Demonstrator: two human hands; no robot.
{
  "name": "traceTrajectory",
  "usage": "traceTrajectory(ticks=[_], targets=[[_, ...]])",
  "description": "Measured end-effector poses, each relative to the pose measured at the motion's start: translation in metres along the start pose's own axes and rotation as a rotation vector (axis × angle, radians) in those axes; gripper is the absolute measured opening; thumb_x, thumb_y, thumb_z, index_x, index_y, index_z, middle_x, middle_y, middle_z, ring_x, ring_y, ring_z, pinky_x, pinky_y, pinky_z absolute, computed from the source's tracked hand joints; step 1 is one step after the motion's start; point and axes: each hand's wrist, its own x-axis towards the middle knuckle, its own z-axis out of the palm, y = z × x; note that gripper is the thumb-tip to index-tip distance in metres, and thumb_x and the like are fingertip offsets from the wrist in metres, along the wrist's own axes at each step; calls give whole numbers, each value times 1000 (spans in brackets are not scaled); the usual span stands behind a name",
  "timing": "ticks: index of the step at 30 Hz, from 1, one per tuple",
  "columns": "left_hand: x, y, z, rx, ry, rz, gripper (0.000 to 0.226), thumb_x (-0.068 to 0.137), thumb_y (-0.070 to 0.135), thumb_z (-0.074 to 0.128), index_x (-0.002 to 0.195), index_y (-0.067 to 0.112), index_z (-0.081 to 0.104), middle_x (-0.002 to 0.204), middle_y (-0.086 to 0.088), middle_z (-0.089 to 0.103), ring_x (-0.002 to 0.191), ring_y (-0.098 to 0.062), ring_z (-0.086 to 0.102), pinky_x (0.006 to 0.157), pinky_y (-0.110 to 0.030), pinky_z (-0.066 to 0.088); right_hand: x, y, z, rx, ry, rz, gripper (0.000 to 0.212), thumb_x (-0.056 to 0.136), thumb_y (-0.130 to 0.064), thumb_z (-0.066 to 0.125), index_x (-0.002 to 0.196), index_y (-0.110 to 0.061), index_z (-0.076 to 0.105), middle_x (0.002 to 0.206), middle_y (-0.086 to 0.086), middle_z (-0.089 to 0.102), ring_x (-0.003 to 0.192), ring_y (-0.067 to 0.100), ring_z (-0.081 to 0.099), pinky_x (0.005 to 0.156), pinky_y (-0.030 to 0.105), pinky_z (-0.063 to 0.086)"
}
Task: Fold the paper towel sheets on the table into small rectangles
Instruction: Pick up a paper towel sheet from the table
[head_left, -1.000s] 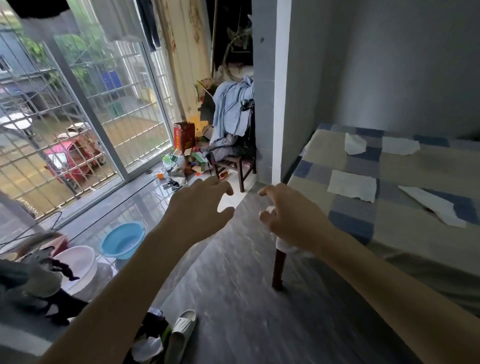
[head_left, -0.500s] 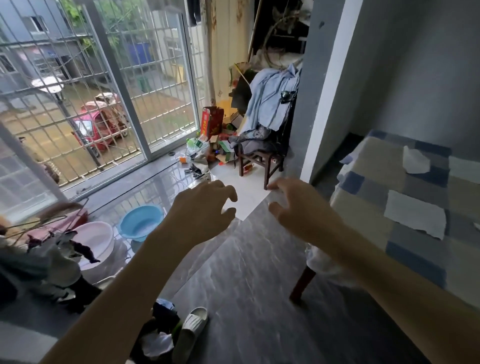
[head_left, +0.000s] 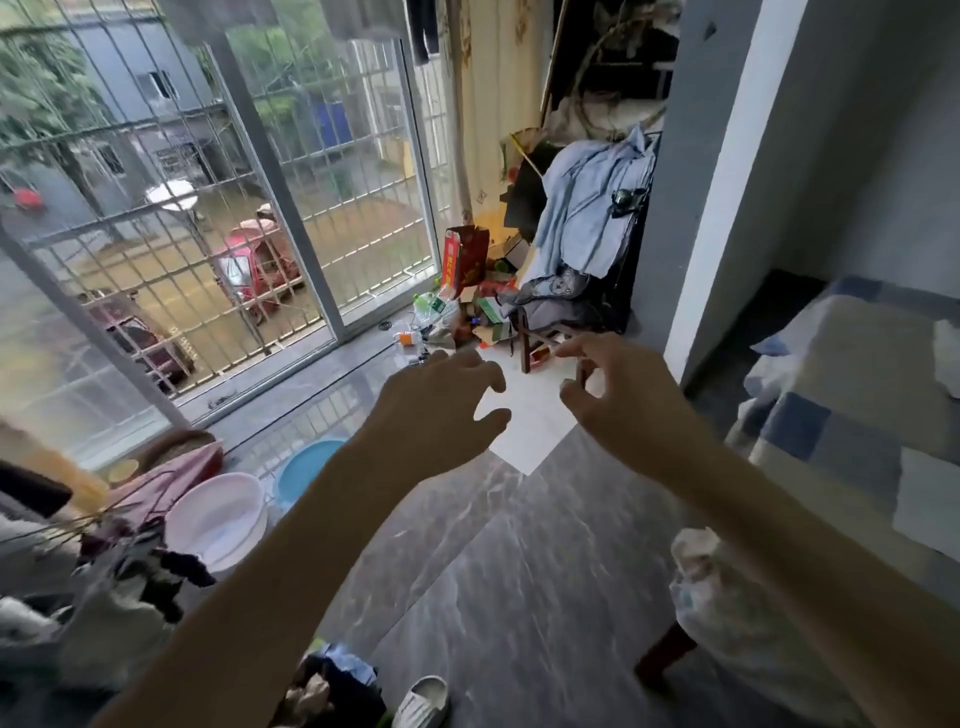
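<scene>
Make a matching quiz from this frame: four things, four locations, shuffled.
Things:
1 paper towel sheet
2 blue basin
3 white slipper
4 blue shirt

Places:
A floor, bottom edge of view
B draped over the chair by the pillar
C checked tablecloth, right edge
D floor beside the white basin

Pairs: 1-C, 2-D, 3-A, 4-B

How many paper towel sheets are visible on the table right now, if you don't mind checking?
2. One paper towel sheet lies at the far right edge; another sheet lies nearer, also cut off by the frame. More may be hidden beyond the table edge of view.
</scene>
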Motion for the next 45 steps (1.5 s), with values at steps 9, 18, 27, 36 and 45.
traceTrajectory(ticks=[9,18,27,36,45], targets=[[119,18,20,-2,5,55,32,93,54,47,119,36,56,137,17,45,120,-9,48,88,-33,49,95,81,-11,38,-24,42,38,85,-26,60,124,-24,58,120,-1,60,98,9,52,85,25,41],[227,22,37,-8,30,170,31,91,50,52,118,35,58,138,14,45,124,-13,44,94,-37,44,155,140,-21,72,7,139,37,85,-26,57,122,-26,58,119,-4,59,104,10,55,91,30,46],[355,5,72,-89,26,308,32,91,46,53,118,30,58,127,10,53,119,-17,48,92,-37,44,243,202,-4,-12,19,240,34,88,-26,60,122,-29,58,123,-9,59,98,0,50,72,7,33],[507,-62,79,-152,-2,365,24,91,39,53,112,31,59,114,9,56,109,-16,53,74,-30,39,388,232,22,-88,-9,286,36,92,-27,55,128,-29,52,124,-5,55,105,9,55,80,19,42],[595,-52,106,-226,-170,504,25,89,45,50,112,37,57,108,15,56,105,-13,58,80,-38,51,435,270,35,-135,21,402,36,91,-34,54,126,-28,52,125,-6,55,106,8,52,87,27,46]])
